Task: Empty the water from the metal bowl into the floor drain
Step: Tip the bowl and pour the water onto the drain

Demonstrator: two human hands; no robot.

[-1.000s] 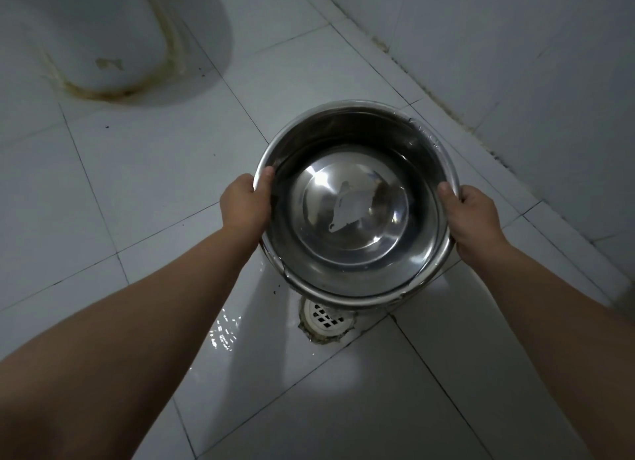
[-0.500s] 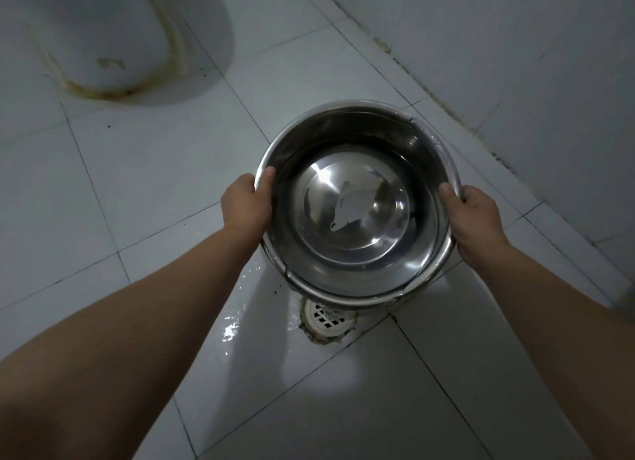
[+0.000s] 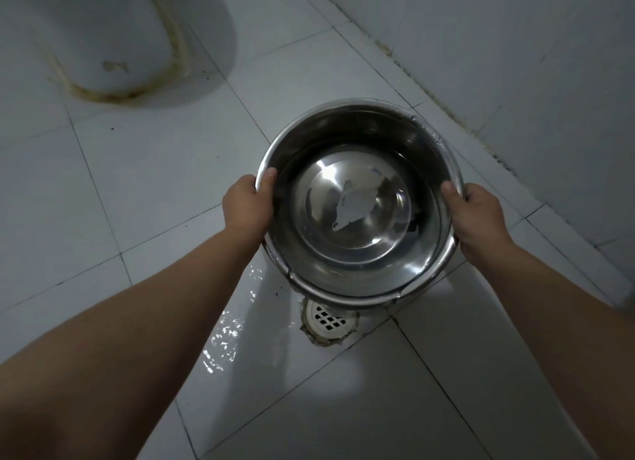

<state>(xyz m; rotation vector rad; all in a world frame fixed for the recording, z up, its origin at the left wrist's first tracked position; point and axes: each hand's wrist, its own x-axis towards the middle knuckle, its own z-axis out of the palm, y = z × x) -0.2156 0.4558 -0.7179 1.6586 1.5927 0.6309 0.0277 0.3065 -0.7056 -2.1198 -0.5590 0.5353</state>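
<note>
You're holding the round shiny stainless-steel bowl (image 3: 360, 250) in the air, its near rim right above the round white slotted floor drain (image 3: 328, 318). Your left hand (image 3: 245, 207) grips the left rim, thumb hooked over the edge and fingers underneath. Your right hand (image 3: 476, 215) grips the right rim the same way.

The bowl sits close to level, mouth up. A faint waterline suggests shallow water inside, though it's hard to be sure. So I'd call this the pour step, lined up but not finished.

For the next move, tip the near rim down toward the grate and go slowly. The drain is small against the bowl's lip, so a fast tilt would likely splash wide. A wet patch (image 3: 230, 336) glints on the white tiled floor (image 3: 144, 171) just left of the drain.

There's no brand, label or readable writing anywhere. A pale ragged patch (image 3: 355, 207) shows at the bowl's bottom; I can't tell if it's sticker residue or a reflection. A white ceramic toilet base (image 3: 103, 30) stands far left.
</note>
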